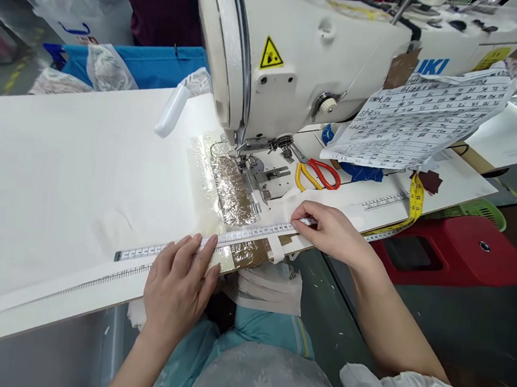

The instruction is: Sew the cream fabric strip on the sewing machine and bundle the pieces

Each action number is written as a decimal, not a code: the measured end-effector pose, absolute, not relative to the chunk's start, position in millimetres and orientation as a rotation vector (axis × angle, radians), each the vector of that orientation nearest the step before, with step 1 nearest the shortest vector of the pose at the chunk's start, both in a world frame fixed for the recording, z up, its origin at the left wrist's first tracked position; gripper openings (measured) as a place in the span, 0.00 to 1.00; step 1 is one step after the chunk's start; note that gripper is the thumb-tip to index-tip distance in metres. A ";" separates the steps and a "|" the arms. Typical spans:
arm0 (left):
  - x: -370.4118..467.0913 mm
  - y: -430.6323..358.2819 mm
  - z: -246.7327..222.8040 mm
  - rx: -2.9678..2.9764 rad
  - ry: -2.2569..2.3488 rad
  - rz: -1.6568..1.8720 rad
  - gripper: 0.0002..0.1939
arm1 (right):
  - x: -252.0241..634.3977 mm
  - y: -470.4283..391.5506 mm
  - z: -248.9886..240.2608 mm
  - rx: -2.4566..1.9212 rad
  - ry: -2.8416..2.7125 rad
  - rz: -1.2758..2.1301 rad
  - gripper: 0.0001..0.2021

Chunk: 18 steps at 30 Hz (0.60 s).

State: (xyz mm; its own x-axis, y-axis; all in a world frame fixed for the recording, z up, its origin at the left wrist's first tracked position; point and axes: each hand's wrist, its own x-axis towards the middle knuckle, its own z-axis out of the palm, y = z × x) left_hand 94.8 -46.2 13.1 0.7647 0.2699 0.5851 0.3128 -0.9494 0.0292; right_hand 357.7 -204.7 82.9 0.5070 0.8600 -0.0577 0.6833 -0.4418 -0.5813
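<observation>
A white and yellow tape measure lies stretched along the front of the sewing table. My left hand rests flat over it with fingers extended, near its metal-tipped end. Pinched between the thumb and index finger of my right hand is a farther stretch of the tape, just in front of the sewing machine's needle area. The tape runs on past this hand to the right, where a yellow length loops up over the edge. Beneath it, a pale fabric strip hangs at the table edge, partly hidden.
A white sewing machine stands behind the tape. Red and yellow-handled scissors lie by its base. A handwritten sheet hangs at right. A printed ruler runs along the table. A red box sits below the right edge.
</observation>
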 end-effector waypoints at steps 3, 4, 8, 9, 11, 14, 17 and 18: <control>94.8 -45.8 13.3 -2.875 -0.469 -0.943 0.28 | 357.9 -205.4 83.1 -2.260 -1.259 0.474 0.06; 94.7 -45.5 13.6 -2.871 -0.461 -0.945 0.28 | 357.8 -205.7 83.0 -2.259 -1.259 0.471 0.06; 94.7 -44.4 14.2 -2.865 -0.447 -0.942 0.29 | 356.5 -204.7 80.0 -2.238 -1.257 0.453 0.06; 94.9 -44.3 14.1 -2.867 -0.451 -0.940 0.29 | 356.1 -203.9 78.8 -2.234 -1.255 0.449 0.06; 95.7 -44.6 13.8 -2.870 -0.457 -0.936 0.29 | 355.9 -203.3 77.2 -2.219 -1.241 0.446 0.07; 95.1 -46.0 14.9 -2.900 -0.453 -0.969 0.31 | 359.1 -211.5 80.7 -2.097 -1.187 0.492 0.09; 85.4 -44.8 19.7 -2.978 -0.424 -1.098 0.36 | 365.6 -235.7 92.0 -1.863 -1.288 0.718 0.13; 79.0 -42.8 21.7 -2.995 -0.435 -1.142 0.37 | 367.3 -245.7 95.8 -1.805 -1.358 0.789 0.15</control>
